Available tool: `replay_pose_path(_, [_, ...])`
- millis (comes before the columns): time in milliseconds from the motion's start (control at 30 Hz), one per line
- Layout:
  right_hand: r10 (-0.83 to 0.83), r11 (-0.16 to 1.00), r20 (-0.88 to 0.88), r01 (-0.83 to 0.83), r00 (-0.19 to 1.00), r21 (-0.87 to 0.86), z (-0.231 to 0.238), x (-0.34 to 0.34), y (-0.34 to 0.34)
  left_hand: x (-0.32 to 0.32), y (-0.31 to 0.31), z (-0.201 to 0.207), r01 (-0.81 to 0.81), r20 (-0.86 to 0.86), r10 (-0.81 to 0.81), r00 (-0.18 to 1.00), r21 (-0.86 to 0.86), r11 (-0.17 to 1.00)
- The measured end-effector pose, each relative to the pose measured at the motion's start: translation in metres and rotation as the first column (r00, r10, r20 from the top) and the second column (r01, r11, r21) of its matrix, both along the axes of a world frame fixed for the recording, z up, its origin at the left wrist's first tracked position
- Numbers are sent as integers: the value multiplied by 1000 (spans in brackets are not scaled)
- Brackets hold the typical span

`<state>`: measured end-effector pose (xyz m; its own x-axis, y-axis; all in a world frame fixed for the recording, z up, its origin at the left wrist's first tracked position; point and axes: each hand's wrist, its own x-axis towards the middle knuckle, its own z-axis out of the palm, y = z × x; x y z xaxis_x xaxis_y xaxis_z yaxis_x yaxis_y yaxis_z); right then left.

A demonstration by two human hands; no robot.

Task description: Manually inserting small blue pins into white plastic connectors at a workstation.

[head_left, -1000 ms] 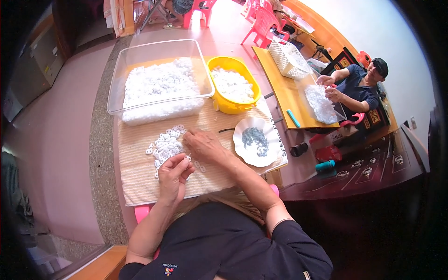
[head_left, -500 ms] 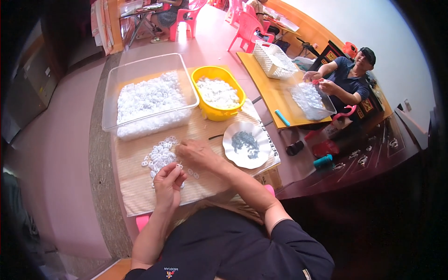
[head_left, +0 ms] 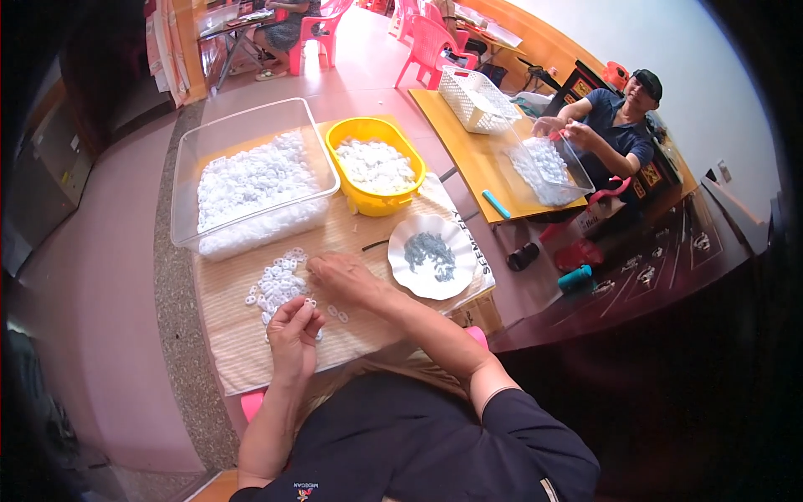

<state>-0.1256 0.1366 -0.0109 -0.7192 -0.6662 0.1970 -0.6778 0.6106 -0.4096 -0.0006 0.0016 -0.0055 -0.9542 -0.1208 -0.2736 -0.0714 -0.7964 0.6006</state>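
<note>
My left hand [head_left: 294, 335] hovers over a beige woven mat [head_left: 251, 351], fingers pinched on a small white ring piece. A loose pile of white ring pieces [head_left: 276, 286] lies just beyond it. My right hand [head_left: 343, 280] rests palm down on the mat beside that pile, fingers curled over the pieces; whether it grips one is hidden. A white scalloped plate [head_left: 431, 289] with small grey parts sits to the right of my right hand.
A clear plastic bin [head_left: 188, 176] of white pieces and a yellow tub [head_left: 339, 142] of more stand at the mat's far edge. Another person [head_left: 615, 125] sits at a wooden table [head_left: 468, 159] with a clear bin and a white basket. Pink chairs stand behind.
The view has tilted, so everything sits lower in the picture. My hands stay at the pile; the left has lifted slightly with a piece between its fingers.
</note>
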Motion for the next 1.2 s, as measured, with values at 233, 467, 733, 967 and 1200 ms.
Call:
replay_pose_path(233, [90,979,-31,-94,995,-180,-4,3,5,0,-1,-5,0,-18,-1,1000,-14,1000])
replay_pose_path(467, [72,975,-25,-76,997,-209,1,3,0,-1,-2,-4,-2,-29,1,1000,-21,1000])
replay_pose_path(733, [84,957,9,-78,996,-279,-5,2,1,0,-2,-2,0,-22,0,1000,-25,1000])
replay_pose_path(967, [88,948,53,-67,995,-311,-6,-3,9,-1,0,-5,-3,-22,3,1000,-14,1000])
replay_pose_path(1200, [60,910,48,-35,997,-413,-16,-5,13,0,-2,-6,8,-15,-8,1000,-5,1000])
